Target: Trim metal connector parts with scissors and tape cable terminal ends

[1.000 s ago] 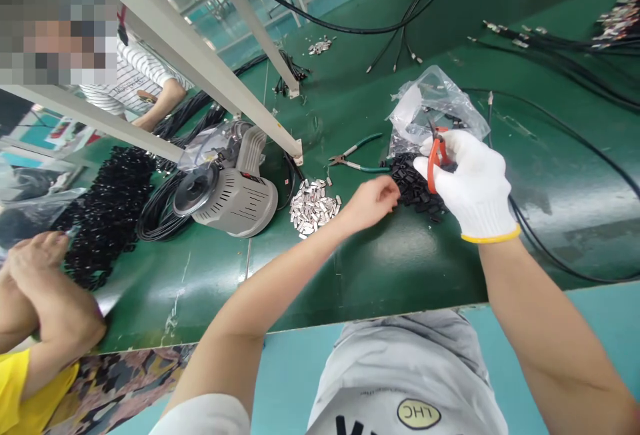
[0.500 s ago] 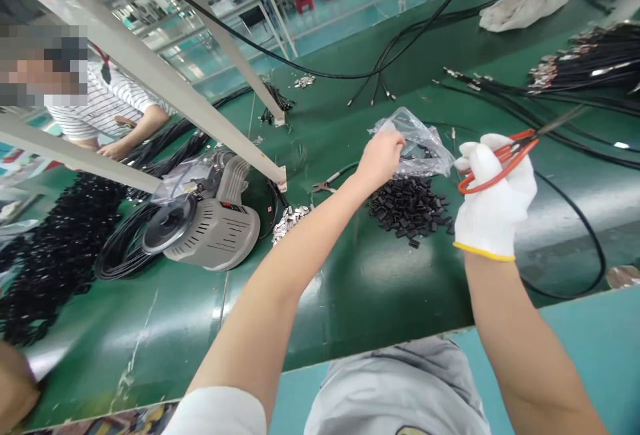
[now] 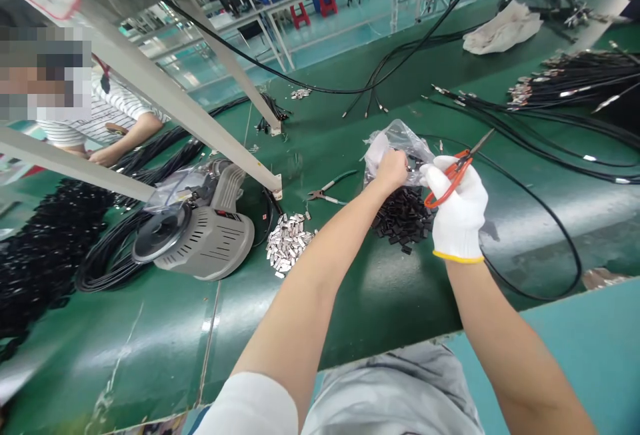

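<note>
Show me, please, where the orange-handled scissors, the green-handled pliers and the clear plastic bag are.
Orange-handled scissors (image 3: 464, 160): head view, on the handles near the blades.
Green-handled pliers (image 3: 319, 194): head view, on the metal head.
Clear plastic bag (image 3: 406, 135): head view, on its upper part.

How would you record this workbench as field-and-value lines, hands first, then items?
Left hand: bare, curled at the clear plastic bag; exact grip hidden
Right hand: white-gloved, holding orange-handled scissors, blades pointing up and right in the picture
Black pieces: heaped on the near side of the bag
Silvery pieces: piled left of the black heap
Green-handled pliers: lying between silvery pile and bag, handles spread
Grey slotted machine: left of the silvery pile
</note>
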